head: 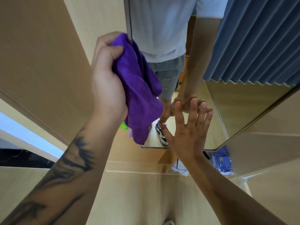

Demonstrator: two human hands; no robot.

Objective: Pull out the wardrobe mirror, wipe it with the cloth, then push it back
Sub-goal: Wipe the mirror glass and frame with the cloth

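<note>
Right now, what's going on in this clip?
A person is cleaning a wardrobe mirror that stands pulled out. The left hand grips a purple cloth bunched up by the mirror's left edge, most of it hanging loose in front of the glass. The right hand lies flat with spread fingers on the lower part of the glass, apparently steadying it. The mirror is not yet pushed back.

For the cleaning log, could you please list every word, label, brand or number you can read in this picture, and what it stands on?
No text can be read.
Blue packet by the mirror's lower right corner: a small yellow mark, too blurred to read.
White packaging below the mirror: dark lines only, no legible words.
Purple cloth: no label shows.
</note>
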